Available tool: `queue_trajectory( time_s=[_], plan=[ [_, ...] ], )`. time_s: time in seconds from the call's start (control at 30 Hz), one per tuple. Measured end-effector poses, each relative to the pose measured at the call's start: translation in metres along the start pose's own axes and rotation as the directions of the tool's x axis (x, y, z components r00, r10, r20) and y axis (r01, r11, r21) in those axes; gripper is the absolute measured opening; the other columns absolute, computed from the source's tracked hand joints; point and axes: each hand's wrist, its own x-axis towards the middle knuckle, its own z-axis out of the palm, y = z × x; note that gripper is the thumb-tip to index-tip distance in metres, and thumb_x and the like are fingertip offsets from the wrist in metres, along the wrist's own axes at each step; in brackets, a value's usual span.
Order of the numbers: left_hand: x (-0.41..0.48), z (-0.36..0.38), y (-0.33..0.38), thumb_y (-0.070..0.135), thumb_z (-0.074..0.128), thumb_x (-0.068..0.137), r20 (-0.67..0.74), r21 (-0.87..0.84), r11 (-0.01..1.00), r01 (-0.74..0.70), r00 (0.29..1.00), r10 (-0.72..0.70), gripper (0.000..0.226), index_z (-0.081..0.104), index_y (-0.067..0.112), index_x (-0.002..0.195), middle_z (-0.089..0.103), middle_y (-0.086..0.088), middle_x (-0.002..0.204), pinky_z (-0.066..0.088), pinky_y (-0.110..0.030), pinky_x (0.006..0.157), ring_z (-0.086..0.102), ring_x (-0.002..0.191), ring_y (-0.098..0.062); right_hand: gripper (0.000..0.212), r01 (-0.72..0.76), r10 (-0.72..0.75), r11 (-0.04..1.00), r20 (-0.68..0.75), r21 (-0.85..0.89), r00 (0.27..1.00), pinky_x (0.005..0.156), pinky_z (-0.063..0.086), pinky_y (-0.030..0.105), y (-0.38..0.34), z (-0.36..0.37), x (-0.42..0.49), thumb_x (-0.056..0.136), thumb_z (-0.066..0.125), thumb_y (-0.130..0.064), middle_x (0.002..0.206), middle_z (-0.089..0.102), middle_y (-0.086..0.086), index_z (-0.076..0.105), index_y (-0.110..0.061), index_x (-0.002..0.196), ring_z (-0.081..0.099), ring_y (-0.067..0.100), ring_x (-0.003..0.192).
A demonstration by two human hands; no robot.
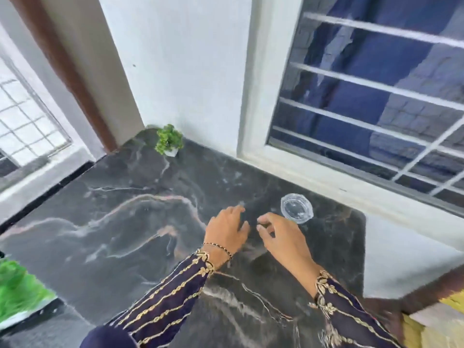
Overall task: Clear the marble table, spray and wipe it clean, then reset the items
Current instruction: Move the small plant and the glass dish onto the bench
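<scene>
Hovering empty with loosely spread fingers, the left hand and right hand were near the small glass bowl on the marble table; probably fragile, slippery, best gripped around its rim

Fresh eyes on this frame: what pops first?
Both hands hover low over the dark veined marble table at centre, the left hand and right hand close together, fingers spread, holding nothing. Just beyond the right hand sits a small clear glass bowl near the barred window. A small green potted plant stands in the far corner against the wall.
</scene>
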Motion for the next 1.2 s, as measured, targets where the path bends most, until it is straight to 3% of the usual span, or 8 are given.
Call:
queue_trajectory(
  time_s=[0.13,0.3,0.57,0.67,0.77,0.83,1.03,1.2],
  plan=[
    [0.048,-0.036,-0.059,0.033,0.049,0.092,-0.076,0.122,0.992,0.029,0.997,-0.020,0.049,0.041,0.018,0.137,0.047,-0.003,0.135,0.041,-0.042,0.100,0.046,0.125,-0.025,0.016,0.039,-0.039,0.999,-0.004,0.021,0.999,0.083,0.057,0.039,-0.044,0.024,0.062,0.097,0.063,-0.028,0.103,0.075,-0.008,0.070,-0.023,0.110,0.070,0.013,0.090],
    [0.119,-0.080,-0.114,0.030,0.053,0.089,-0.163,0.169,0.968,0.183,0.974,-0.156,0.067,0.024,0.015,0.148,0.023,-0.011,0.154,0.034,-0.048,0.108,0.033,0.137,-0.031,0.016,0.024,-0.023,0.999,-0.018,0.049,1.000,0.082,0.057,0.034,-0.070,0.044,0.108,0.097,0.062,-0.032,0.104,0.073,-0.014,0.070,-0.026,0.110,0.068,0.006,0.087],
    [0.211,-0.110,-0.178,0.016,0.056,0.085,-0.180,0.194,0.925,0.327,0.939,-0.294,0.071,0.024,0.023,0.148,0.008,-0.013,0.159,0.030,-0.057,0.109,0.015,0.143,-0.042,0.011,-0.009,0.009,0.998,0.003,0.062,1.000,0.078,0.058,0.028,-0.048,0.056,0.128,0.096,0.065,-0.032,0.094,0.071,-0.022,0.071,-0.031,0.105,0.067,-0.005,0.083],
    [0.229,-0.111,-0.193,0.006,0.051,0.086,-0.149,0.122,0.940,0.318,0.942,-0.299,0.061,0.033,0.021,0.143,0.015,-0.018,0.153,0.043,-0.055,0.100,0.030,0.132,-0.046,0.009,-0.040,0.041,0.998,-0.007,0.053,0.999,0.076,0.058,0.027,-0.032,0.054,0.127,0.095,0.066,-0.032,0.091,0.071,-0.025,0.070,-0.033,0.102,0.067,-0.007,0.080],
    [0.241,-0.109,-0.202,0.002,0.049,0.088,-0.227,0.111,0.951,0.287,0.939,-0.257,0.048,0.044,0.016,0.134,0.031,-0.021,0.139,0.049,-0.051,0.089,0.044,0.117,-0.044,0.007,-0.070,0.072,0.996,-0.023,0.061,0.997,0.069,0.049,0.008,-0.013,0.049,0.121,0.095,0.067,-0.031,0.088,0.070,-0.029,0.070,-0.035,0.099,0.066,-0.012,0.078],
    [0.244,-0.108,-0.202,-0.002,0.046,0.088,-0.260,0.102,0.965,0.240,0.943,-0.207,0.044,0.051,0.013,0.128,0.036,-0.022,0.131,0.049,-0.050,0.088,0.050,0.110,-0.043,0.008,-0.102,0.104,0.993,-0.024,0.061,0.994,0.066,0.045,0.005,-0.001,0.045,0.116,0.095,0.067,-0.029,0.086,0.069,-0.030,0.069,-0.036,0.097,0.065,-0.014,0.079],
    [0.229,-0.099,-0.175,0.006,0.055,0.086,-0.260,0.039,0.993,0.112,0.961,-0.099,0.034,0.057,0.011,0.119,0.044,-0.017,0.117,0.051,-0.046,0.071,0.060,0.083,-0.040,0.018,-0.198,0.204,0.976,-0.054,0.089,0.978,0.067,0.049,0.010,0.036,0.031,0.103,0.095,0.068,-0.024,0.086,0.071,-0.026,0.065,-0.041,0.091,0.065,-0.014,0.082],
    [0.206,-0.082,-0.135,0.013,0.056,0.089,-0.191,0.011,0.999,-0.049,0.980,0.050,0.029,0.058,0.015,0.118,0.046,-0.012,0.113,0.052,-0.042,0.071,0.059,0.081,-0.036,0.015,-0.359,0.363,0.932,-0.122,0.050,0.924,0.082,0.057,0.043,0.063,0.013,0.093,0.095,0.066,-0.032,0.088,0.072,-0.016,0.065,-0.039,0.082,0.070,0.012,0.087]
  ],
)
